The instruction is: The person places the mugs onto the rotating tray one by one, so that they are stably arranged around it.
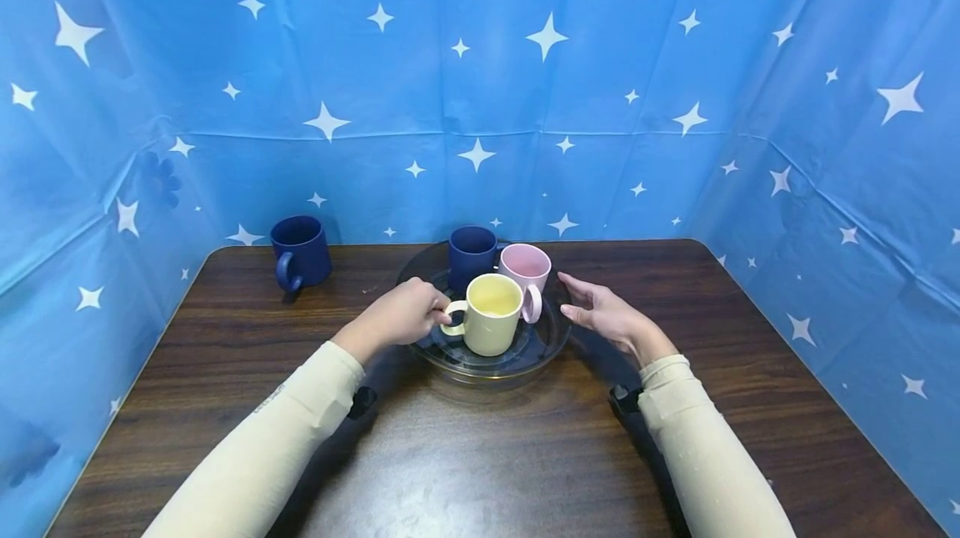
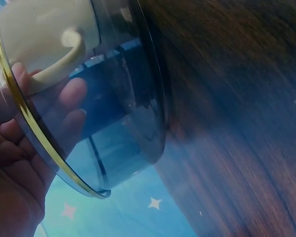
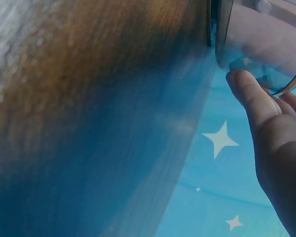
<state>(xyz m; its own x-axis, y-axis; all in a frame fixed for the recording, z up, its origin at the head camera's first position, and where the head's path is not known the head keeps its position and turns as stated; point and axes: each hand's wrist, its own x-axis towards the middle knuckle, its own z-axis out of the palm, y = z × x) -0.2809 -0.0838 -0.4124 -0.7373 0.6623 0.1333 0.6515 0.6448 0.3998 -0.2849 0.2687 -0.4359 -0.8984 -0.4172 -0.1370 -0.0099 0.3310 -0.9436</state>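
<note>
In the head view my left hand pinches the handle of a pale yellow mug, which stands upright in a clear tinted glass bowl with a gold rim. Through the bowl's side, the left wrist view shows the mug handle between thumb and fingers. My right hand is at the bowl's right edge, its fingers fairly straight; whether they touch the glass is hard to tell. Behind the yellow mug, a pink mug and a dark blue mug are also in the bowl.
Another dark blue mug stands at the back left of the dark wooden table, its handle facing forward. A blue cloth with white stars hangs behind the table and along both sides.
</note>
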